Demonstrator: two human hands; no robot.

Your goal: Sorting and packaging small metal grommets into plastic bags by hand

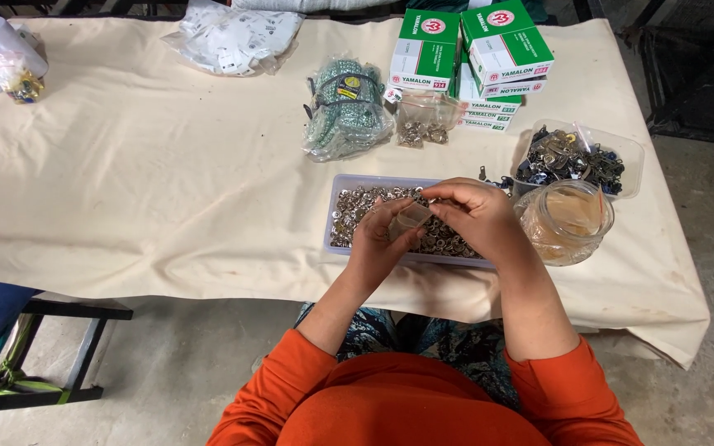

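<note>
My left hand (380, 239) holds a small clear plastic bag (409, 220) over a shallow clear tray (331, 216) full of small silver metal snaps. My right hand (474, 216) hovers just right of the bag, its thumb and fingers pinched together at the bag's mouth; whether a snap sits between them I cannot tell. Both hands are above the tray, near the table's front edge. My orange sleeves show at the bottom.
A round clear jar (565, 221) stands right of the tray, with a clear tub of dark metal clips (576, 157) behind it. Green-and-white boxes (473, 62), a small bag of snaps (423, 124), a green patterned bundle (345, 107) and a white bag (233, 37) lie on the cream tablecloth (142, 165).
</note>
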